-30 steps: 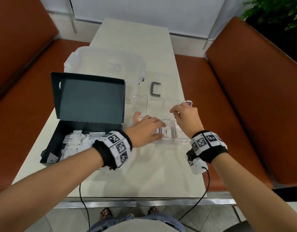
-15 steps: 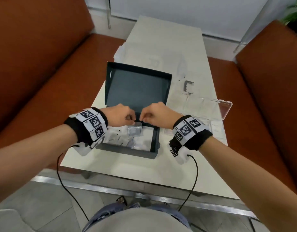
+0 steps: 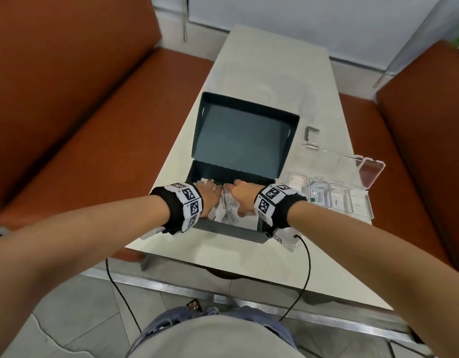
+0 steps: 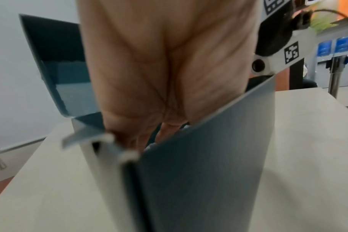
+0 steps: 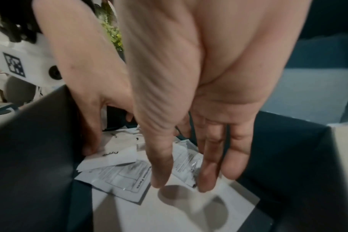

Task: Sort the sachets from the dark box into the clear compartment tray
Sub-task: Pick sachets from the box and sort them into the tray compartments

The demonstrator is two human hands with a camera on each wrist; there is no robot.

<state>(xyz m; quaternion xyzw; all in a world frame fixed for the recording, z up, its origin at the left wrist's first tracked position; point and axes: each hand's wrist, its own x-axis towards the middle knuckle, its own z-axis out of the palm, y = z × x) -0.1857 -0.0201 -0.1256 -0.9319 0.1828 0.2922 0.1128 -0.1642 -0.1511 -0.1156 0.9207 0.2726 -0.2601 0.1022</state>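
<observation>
Both hands are down in the dark box (image 3: 238, 135): the right hand (image 3: 245, 197) hangs with fingers loose, holding nothing, sachets (image 5: 117, 175) directly beneath; the left hand (image 3: 210, 196) can't be read. The clear compartment tray (image 3: 365, 202) waits beside the right wrist.

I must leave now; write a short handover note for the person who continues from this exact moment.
Left hand: inside the open dark cardboard box, fingers straight on the white paper sachets; no grip visible.
Right hand: also inside the box, fingers extended down onto the sachets, nothing pinched yet.
Clear plastic compartment tray: on the table right of the box, lid open.
Done: sachets already lie in several near compartments, one a green-printed Stevia sachet.
Left: many loose sachets remain in the box; pick and sort them.
</observation>
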